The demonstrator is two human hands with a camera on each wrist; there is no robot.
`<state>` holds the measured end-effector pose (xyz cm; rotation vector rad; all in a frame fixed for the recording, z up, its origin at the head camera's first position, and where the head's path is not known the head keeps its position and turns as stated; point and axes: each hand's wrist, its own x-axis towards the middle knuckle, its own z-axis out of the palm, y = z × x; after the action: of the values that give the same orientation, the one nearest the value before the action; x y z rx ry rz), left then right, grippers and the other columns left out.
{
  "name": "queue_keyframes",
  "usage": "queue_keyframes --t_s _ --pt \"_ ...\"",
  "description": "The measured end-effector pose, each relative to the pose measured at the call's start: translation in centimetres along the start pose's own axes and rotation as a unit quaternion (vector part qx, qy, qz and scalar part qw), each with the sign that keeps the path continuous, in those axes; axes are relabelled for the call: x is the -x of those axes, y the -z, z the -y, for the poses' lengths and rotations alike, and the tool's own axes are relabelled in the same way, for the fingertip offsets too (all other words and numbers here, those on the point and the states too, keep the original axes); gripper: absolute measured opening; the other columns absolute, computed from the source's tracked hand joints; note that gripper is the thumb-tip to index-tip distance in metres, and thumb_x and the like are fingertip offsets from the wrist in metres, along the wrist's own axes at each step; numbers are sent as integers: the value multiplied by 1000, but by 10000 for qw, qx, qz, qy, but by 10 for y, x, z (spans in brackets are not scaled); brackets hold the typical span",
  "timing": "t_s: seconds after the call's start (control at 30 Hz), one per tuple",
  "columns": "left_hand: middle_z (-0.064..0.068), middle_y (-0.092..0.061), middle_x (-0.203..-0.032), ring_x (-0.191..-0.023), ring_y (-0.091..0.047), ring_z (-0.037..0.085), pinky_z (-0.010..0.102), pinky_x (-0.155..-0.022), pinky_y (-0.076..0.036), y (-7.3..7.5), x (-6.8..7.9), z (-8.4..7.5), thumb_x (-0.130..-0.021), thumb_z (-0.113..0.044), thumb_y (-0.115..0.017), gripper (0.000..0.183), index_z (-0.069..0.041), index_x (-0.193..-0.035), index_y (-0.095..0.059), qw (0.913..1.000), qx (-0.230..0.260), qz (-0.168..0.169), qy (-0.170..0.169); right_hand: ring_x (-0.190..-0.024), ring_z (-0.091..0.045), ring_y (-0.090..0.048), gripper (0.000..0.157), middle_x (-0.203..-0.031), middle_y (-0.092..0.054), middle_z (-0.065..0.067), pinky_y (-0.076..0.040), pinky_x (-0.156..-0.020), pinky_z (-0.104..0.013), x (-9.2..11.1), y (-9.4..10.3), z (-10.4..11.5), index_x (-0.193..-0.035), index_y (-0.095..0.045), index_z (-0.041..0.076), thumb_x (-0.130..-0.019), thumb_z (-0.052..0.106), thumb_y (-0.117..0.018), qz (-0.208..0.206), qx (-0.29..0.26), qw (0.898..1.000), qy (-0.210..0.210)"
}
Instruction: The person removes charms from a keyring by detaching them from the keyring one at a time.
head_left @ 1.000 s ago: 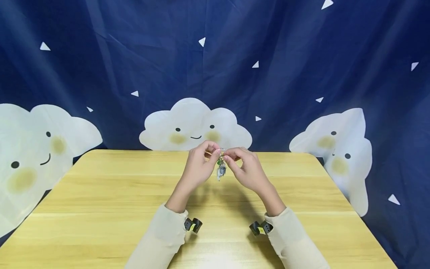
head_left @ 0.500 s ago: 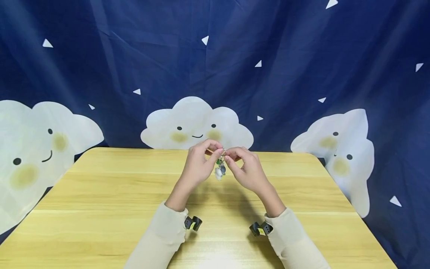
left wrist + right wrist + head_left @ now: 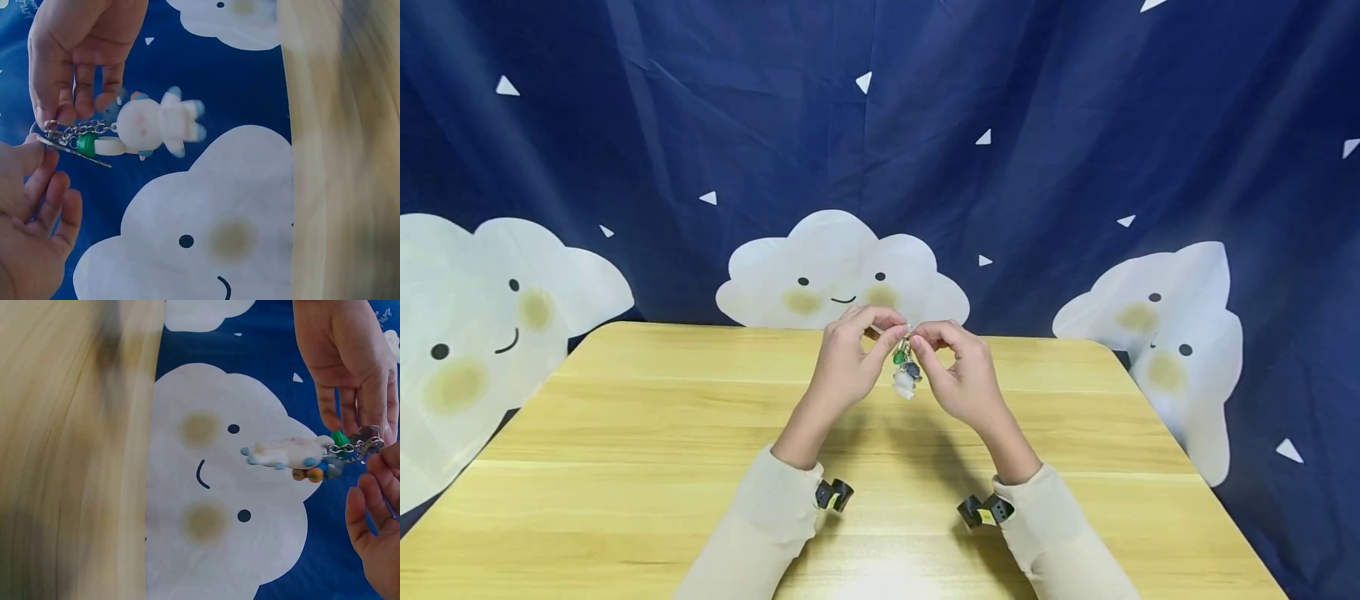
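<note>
Both hands hold a keychain together over the far part of the table. My left hand (image 3: 847, 354) pinches it between thumb and index finger, and my right hand (image 3: 961, 375) pinches it from the other side. Chains (image 3: 94, 127) run from a metal ring largely hidden by the fingertips. From them hangs a white figurine (image 3: 150, 125) with light-blue ears and feet. Beside it dangle a green piece (image 3: 898, 357) and a blue charm with orange parts (image 3: 312, 470). A thin flat strip (image 3: 81, 155), seen edge-on, sticks out from the left fingertips.
A light wood table (image 3: 662, 433) lies beneath the hands. Behind it hangs a dark blue curtain (image 3: 775, 108) printed with white smiling clouds (image 3: 842, 250). Small black cameras (image 3: 835, 495) sit at the cuffs of the cream sleeves (image 3: 752, 533).
Both hands have shifted slightly to the right with the keychain. The charms have swung and turned, so the green piece and white figurine show more. Both hands keep their pinch.
</note>
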<state>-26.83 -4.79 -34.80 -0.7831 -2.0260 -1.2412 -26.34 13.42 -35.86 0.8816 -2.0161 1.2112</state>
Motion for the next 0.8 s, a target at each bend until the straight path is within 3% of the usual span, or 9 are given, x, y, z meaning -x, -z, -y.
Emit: queue_keyframes --t_s 0.1,0.2,0.33,0.57,0.8 --pt "2 -74 -88 -85 -64 17 30 -76 -56 -1 0 0 -96 -13 -73 8 -6 -100 -74 10000 45 -34 27 -79 -18 -65 4 -89 -72 -7 -55 -73 -27 0 -2 -2 -97 -73 -1 -94 0 -71 -83 -6 9999 73" --pt "3 -76 -89 -84 -63 18 33 -74 -55 1 0 0 -94 -11 -74 6 -7 -98 -75 9996 -201 -106 -175 -77 -18 -65 7 -86 -71 -7 -56 -72 -30 0 -4 -3 -97 -74 1 -92 -3 -73 -68 101 9998 137" --pt "4 -77 -94 -86 -62 20 34 -76 -53 6 0 0 -93 -8 -74 5 -7 -97 -77 9958 -697 -102 -590 -75 -18 -65 7 -81 -69 -5 -58 -71 -36 0 -6 -3 -97 -74 1 -91 -2 -74 52 298 9992 264" --pt "3 -77 -95 -87 -62 23 37 -79 -50 12 0 2 -94 -9 -72 7 -9 -100 -77 9803 -1408 -6 -1387 -74 -18 -64 9 -79 -68 -5 -58 -68 -40 0 -7 -1 -97 -73 1 -89 -2 -76 72 377 9983 440" --pt "4 -77 -96 -89 -63 23 37 -87 -51 13 0 1 -94 -6 -73 6 -6 -99 -77 9830 -1349 2 -1249 -81 -20 -64 21 -85 -69 -6 -56 -73 -39 2 -9 -3 -108 -72 1 -90 10 -76 314 554 9973 371"
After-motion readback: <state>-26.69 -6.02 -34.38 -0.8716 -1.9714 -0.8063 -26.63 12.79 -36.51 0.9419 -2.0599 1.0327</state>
